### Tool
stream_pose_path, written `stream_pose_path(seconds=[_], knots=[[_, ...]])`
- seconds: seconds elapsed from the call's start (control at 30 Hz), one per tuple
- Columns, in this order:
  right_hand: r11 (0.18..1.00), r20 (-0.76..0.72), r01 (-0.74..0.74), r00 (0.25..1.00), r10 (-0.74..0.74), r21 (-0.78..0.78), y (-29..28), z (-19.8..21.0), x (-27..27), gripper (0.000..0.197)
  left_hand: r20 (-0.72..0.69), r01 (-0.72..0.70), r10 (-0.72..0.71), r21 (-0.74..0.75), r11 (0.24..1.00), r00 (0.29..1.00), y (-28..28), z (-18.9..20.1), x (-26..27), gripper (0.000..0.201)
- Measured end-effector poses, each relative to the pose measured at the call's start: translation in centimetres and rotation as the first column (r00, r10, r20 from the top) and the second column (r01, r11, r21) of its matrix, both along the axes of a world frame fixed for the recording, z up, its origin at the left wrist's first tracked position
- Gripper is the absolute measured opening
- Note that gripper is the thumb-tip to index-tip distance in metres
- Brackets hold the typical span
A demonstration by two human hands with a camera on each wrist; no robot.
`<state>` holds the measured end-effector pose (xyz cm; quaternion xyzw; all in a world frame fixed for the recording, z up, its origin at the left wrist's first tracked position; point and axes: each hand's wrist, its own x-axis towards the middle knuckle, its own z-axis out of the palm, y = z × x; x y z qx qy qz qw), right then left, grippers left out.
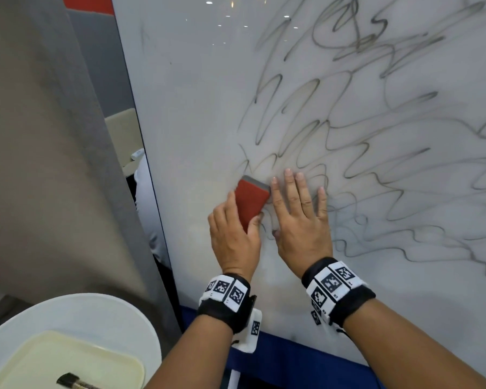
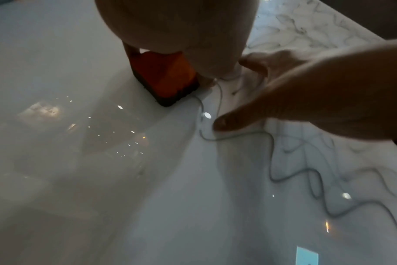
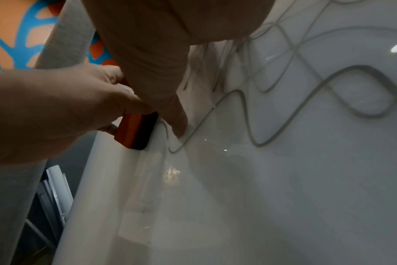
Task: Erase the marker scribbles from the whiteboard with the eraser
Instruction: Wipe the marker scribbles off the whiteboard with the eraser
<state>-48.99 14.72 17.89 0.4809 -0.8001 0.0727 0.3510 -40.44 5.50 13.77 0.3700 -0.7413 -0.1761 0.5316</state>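
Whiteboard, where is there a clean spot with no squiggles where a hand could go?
The whiteboard is bare left of the eraser, up to its left edge, and below both wrists down to the blue ledge. Right of the right hand and above it, scribbles crowd everything. The left hand grips the eraser.

Eraser point(image 1: 252, 198) sits against the whiteboard point(image 1: 197, 108), gripped by the left hand point(image 1: 234, 233), at the left margin of the scribbles point(image 1: 376, 141). Right hand point(image 1: 300, 220) lies flat on the board just right of the eraser, over scribbles. Round table point(image 1: 76, 313) stands lower left, before the board, with a tray point(image 1: 68, 357) on it.
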Motion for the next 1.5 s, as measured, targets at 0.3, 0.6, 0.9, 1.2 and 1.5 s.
stream_pose_path(seconds=[0.3,0.6,0.9,1.2,1.5], knots=[[0.999,-0.005,-0.012,1.000,0.011,-0.039,0.1,-0.5,-0.1,0.110,-0.107,-0.077,0.084,0.073,0.994,0.991,-0.8,1.3,-0.3,0.071],[0.998,0.057,-0.024,0.998,0.028,-0.062,1.8,-0.7,0.2,0.107,-0.156,-0.087,0.113,0.160,0.983,0.981,-1.0,0.5,-0.2,0.072],[0.999,0.053,-0.005,0.999,0.008,-0.042,2.4,-1.9,-0.6,0.112,-0.054,-0.010,0.014,0.062,0.998,0.998,1.0,-1.5,-0.9,0.071],[0.999,0.045,0.010,0.999,-0.008,-0.043,2.2,-2.3,-0.6,0.108,-0.028,0.007,-0.005,0.069,0.998,1.000,3.0,-2.1,-1.7,0.070],[0.999,0.037,-0.006,0.999,0.007,-0.036,2.5,-2.6,-1.2,0.109,-0.088,-0.028,0.041,0.144,0.989,0.995,3.0,-0.8,-2.1,0.071]])
